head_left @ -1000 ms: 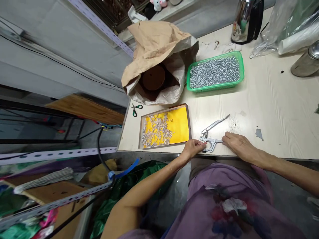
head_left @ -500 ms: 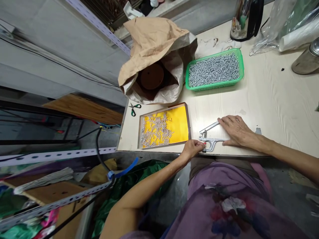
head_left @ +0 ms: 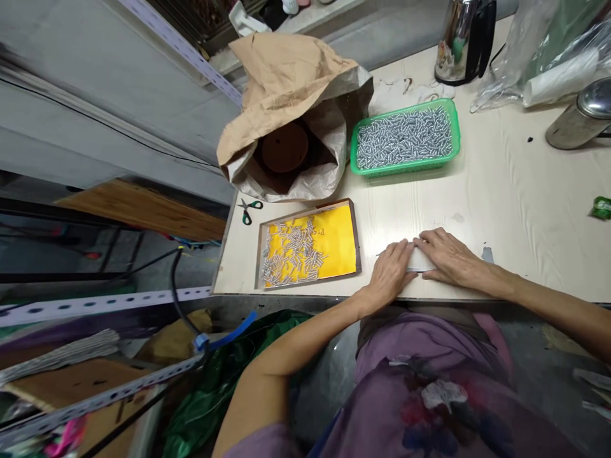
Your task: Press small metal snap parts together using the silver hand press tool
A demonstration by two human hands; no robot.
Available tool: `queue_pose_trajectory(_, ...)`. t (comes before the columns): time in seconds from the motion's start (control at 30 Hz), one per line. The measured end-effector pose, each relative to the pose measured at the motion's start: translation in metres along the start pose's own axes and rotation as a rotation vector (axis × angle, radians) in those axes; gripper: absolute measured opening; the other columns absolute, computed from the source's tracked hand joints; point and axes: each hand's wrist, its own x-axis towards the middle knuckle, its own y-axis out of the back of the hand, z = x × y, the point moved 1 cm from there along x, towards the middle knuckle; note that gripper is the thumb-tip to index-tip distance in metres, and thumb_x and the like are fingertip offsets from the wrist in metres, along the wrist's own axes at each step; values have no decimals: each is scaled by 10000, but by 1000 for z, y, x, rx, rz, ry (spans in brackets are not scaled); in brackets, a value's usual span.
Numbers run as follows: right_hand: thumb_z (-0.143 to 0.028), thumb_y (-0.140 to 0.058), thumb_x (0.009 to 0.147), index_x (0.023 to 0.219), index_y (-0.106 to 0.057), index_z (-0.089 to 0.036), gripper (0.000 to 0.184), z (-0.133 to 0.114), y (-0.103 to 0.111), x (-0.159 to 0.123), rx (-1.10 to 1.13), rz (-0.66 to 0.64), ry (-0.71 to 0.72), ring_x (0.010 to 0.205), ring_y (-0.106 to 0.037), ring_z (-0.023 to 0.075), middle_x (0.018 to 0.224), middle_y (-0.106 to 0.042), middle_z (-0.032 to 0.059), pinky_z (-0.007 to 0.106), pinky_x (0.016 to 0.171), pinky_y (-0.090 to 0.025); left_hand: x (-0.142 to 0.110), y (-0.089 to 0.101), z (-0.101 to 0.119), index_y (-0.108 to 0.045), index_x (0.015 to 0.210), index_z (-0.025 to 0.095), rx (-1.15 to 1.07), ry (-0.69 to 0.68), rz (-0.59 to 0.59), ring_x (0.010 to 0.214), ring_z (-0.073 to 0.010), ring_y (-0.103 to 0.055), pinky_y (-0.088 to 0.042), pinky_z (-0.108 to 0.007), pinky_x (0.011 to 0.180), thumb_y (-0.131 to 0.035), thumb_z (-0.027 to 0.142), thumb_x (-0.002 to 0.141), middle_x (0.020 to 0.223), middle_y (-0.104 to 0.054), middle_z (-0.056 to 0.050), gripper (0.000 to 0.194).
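A pair of silver hand-press pliers [head_left: 418,270] lies at the table's front edge, largely covered by my hands. My left hand [head_left: 392,270] is wrapped over its head end, hiding the jaws and the spring. On the handle end, my right hand [head_left: 453,257] has its fingers on the upper handle and its thumb by the lower one. Just left of my hands is a shallow tray [head_left: 358,248] with a yellow bottom. Small silver spring-like pieces [head_left: 291,254] are scattered in its left part.
Behind the tray stands an open brown paper sack [head_left: 291,70]. A green basket [head_left: 405,170] full of small silver pieces is beside it. Scissors [head_left: 248,210] lie at the left edge. A kettle [head_left: 461,44], plastic bags [head_left: 548,38] and a steel cup [head_left: 575,117] are at the back right.
My left hand has moved right and up, from pinching at the jaws to covering the pliers' head and handles. My right hand stays on the handles. The view has shifted slightly.
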Motion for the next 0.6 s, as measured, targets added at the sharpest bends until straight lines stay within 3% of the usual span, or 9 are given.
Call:
queue_pose_trajectory(0.1,-358,-761,722,1240,-513,-106,626,4,2,-6,-33,-26,-34,1002,-504,317,1149,-576,181,412,799,-454,12,1,-2,-364,1363,135,34,-41,-79,1187,-303,-494,-459,-461,967,-627,272,854,1357,-491,-180,589)
queue_pose_trajectory(0.2,-303,-763,736,1175,-553,-76,537,5,4,-8,-78,-61,-67,955,-518,301,1044,-605,166,389,791,-450,20,4,-2,-341,1374,134,43,-44,-112,1127,-289,-507,-471,-444,926,-619,294,869,1291,-516,-165,598)
queue_pose_trajectory(0.47,-170,-588,881,898,-637,-126,69,4,1,-2,-63,-27,-83,825,-515,224,850,-603,97,318,706,-397,39,4,-1,-574,1057,174,66,-53,-155,963,-234,-515,-457,-357,809,-514,328,947,996,-596,-79,199)
queue_pose_trajectory(0.6,-140,-467,934,820,-632,-153,201,7,0,1,-41,-16,-77,785,-506,211,790,-592,79,317,707,-389,42,-2,-3,-599,963,173,73,-13,-114,952,-234,-532,-463,-343,786,-471,316,966,905,-600,-74,193)
